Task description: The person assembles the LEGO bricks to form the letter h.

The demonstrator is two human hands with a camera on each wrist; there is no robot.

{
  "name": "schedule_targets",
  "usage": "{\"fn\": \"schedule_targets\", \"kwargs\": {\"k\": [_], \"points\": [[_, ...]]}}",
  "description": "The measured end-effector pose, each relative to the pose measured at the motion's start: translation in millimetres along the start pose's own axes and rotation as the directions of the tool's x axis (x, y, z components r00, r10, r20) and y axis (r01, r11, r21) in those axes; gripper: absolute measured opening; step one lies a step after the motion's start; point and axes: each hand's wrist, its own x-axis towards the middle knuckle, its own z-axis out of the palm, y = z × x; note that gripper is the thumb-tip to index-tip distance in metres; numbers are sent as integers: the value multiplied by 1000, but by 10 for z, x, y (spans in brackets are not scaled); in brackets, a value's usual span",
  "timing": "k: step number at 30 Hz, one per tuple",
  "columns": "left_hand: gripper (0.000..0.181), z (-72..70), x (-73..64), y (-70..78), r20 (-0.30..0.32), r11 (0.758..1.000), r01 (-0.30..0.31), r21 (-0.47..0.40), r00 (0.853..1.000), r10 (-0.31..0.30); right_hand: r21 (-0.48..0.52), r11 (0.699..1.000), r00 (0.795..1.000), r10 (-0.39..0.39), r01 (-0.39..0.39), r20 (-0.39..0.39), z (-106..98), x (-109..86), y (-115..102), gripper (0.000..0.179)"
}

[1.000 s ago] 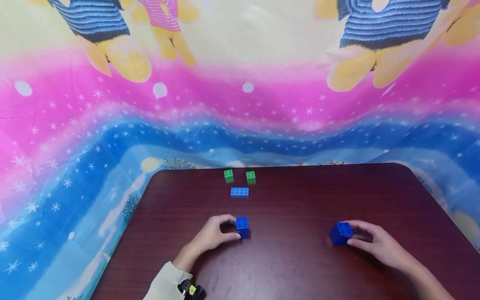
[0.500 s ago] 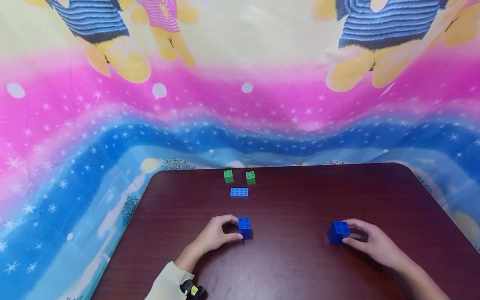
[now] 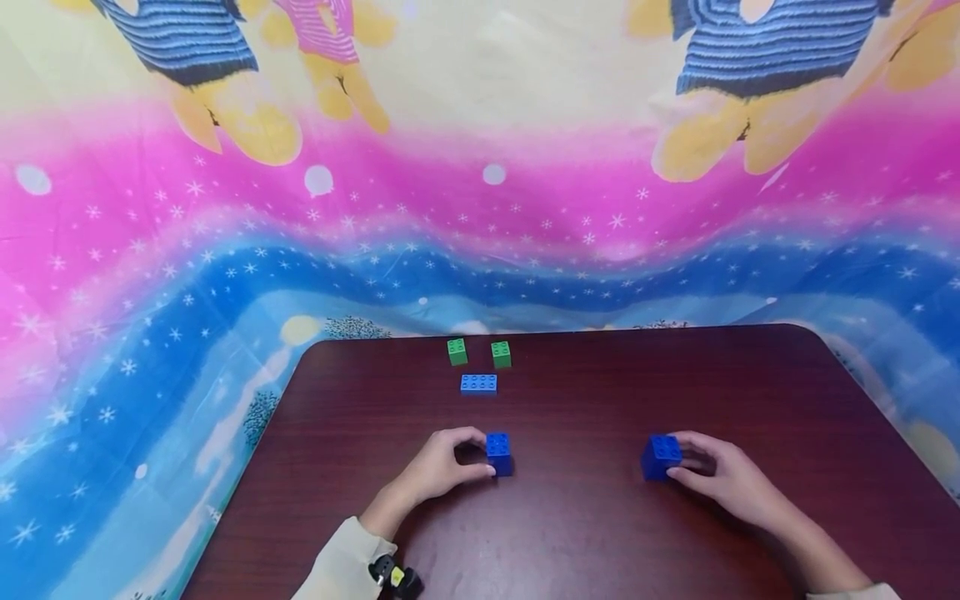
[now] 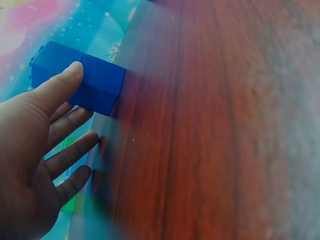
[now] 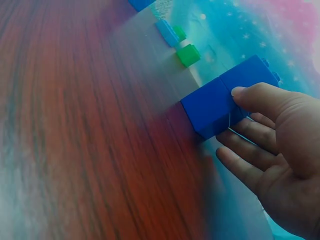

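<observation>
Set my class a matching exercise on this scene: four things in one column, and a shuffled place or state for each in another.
Things
1. Light-blue oblong plastic brick
2. Two small green plastic bricks
3. Left hand
4. Right hand

Places and states
A. Grips a dark-blue plastic two-brick stack, farther from the light-blue brick
B. Set apart near the far edge of the reddish-brown table
C. Grips a second dark-blue stack, nearer the light-blue brick
D. Shows eight studs on top

Pairs: 1-D, 2-B, 3-C, 4-A

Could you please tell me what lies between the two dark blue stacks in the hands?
The head view shows only bare tabletop between the left stack and the right stack.
</observation>
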Motion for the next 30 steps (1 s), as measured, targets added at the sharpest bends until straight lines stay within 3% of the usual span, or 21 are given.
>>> {"fn": "schedule_targets", "kwargs": {"k": [24, 30], "points": [[33, 222, 210, 161, 30, 1000, -20, 1, 999, 20, 3, 999, 999, -35, 35, -39, 283, 218, -89, 41], [32, 284, 289, 222, 41, 1000, -23, 2, 999, 23, -80, 997, 998, -18, 13, -57, 340, 262, -90, 39]]}}
